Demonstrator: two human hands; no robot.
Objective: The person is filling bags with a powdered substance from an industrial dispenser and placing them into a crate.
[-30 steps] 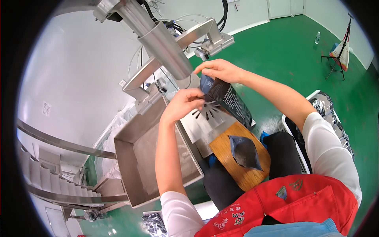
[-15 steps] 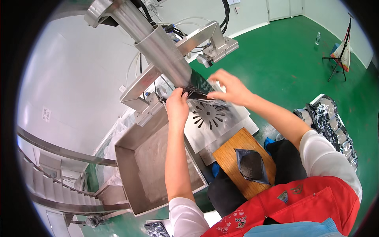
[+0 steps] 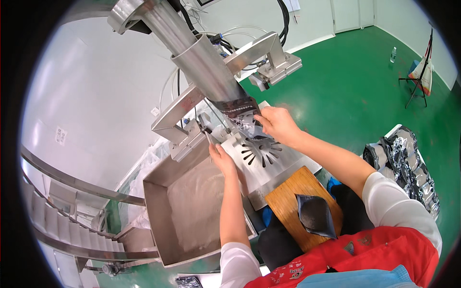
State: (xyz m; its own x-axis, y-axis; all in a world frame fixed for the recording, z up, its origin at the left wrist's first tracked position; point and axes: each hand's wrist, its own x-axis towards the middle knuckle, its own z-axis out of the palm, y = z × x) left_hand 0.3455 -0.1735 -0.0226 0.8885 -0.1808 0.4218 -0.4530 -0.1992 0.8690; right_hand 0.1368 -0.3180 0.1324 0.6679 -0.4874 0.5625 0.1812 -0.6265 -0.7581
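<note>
Right hand [image 3: 276, 126]: gripping black bag [image 3: 236, 107]
Bag: around steel tube [image 3: 204, 67]
Left hand [image 3: 222, 159]: by slotted plate [image 3: 254, 173], left edge; grip unclear

Short white sleeves [image 3: 401, 201] leave the forearms and hands [image 3: 282, 126] bare. A red apron [image 3: 384, 254] carries small emblems and white lettering; light-blue fabric [image 3: 357, 279] overlaps it. The trousers [image 3: 279, 247] are black, the footwear [image 3: 333, 184] bright blue.
</note>
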